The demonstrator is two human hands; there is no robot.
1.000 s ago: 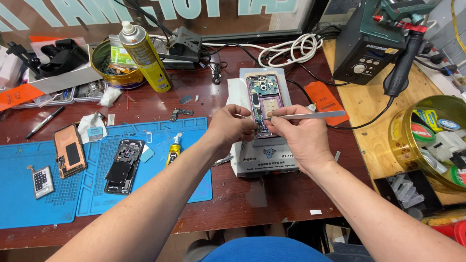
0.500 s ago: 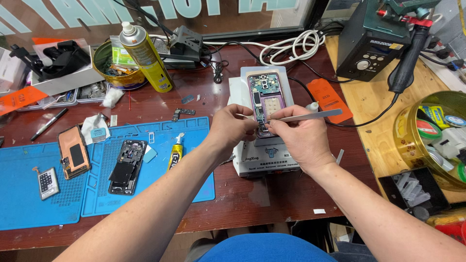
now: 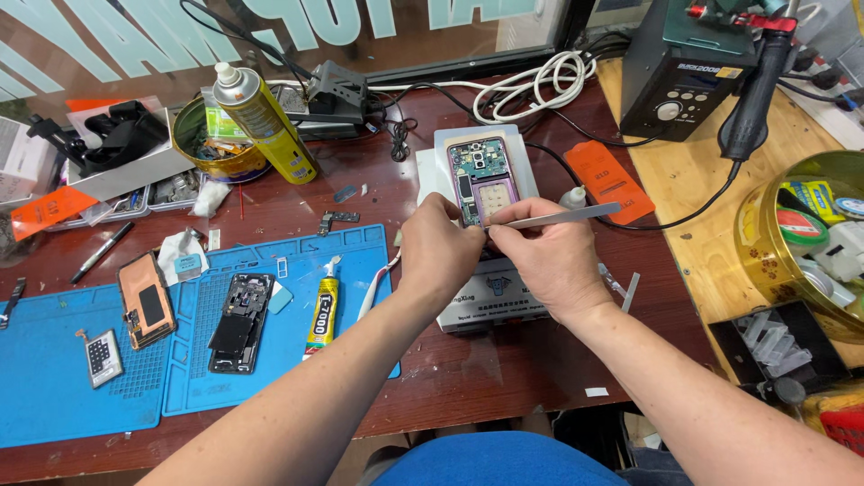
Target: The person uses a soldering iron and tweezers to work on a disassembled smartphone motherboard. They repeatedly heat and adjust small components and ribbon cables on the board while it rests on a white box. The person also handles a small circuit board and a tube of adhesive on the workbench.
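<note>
Under hands (image 3: 490, 252): phone (image 3: 484, 175) lower half, tweezers (image 3: 567, 216) tips hidden.

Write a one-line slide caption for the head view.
Both hands, left hand and right hand, work metal tweezers on an opened phone lying on a white heating pad.

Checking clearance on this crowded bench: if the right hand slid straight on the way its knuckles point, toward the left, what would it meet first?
Most likely the left hand: the right hand faces it just over the opened phone, their fingertips nearly touching, though the exact gap is unclear.
</note>
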